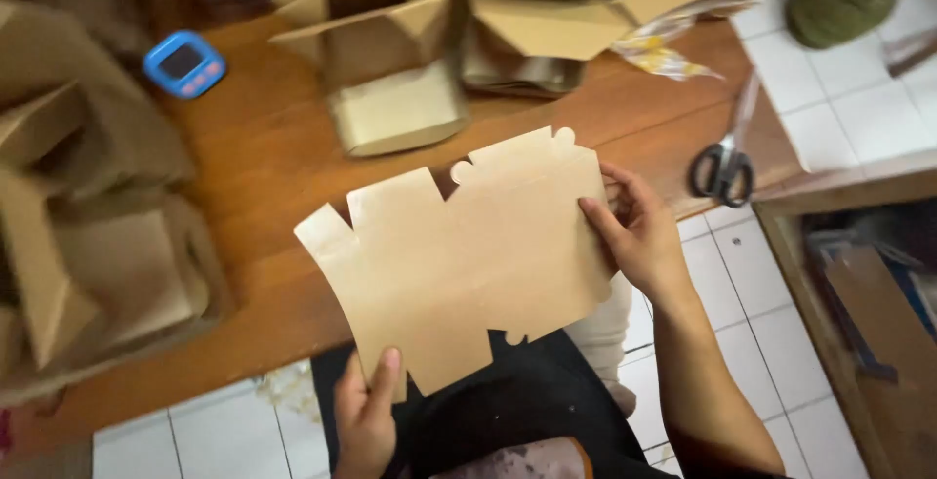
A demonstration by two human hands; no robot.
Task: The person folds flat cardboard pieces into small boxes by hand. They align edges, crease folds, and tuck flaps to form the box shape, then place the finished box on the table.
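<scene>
I hold a flat, unfolded brown cardboard box blank (pixel 468 254) with cut flaps and tabs above my lap, over the near edge of a wooden table (pixel 264 157). My left hand (pixel 366 416) pinches the blank's lower edge, thumb on top. My right hand (pixel 634 230) grips its right edge, fingers spread across the face. The blank lies roughly level, tilted slightly to the left.
Folded cardboard boxes stand at the table's back (pixel 390 59) and pile up on the left (pixel 88 235). A blue digital timer (pixel 183 63) lies at the back left. Black-handled scissors (pixel 722 168) rest on the table's right end. White floor tiles (pixel 742 293) show below.
</scene>
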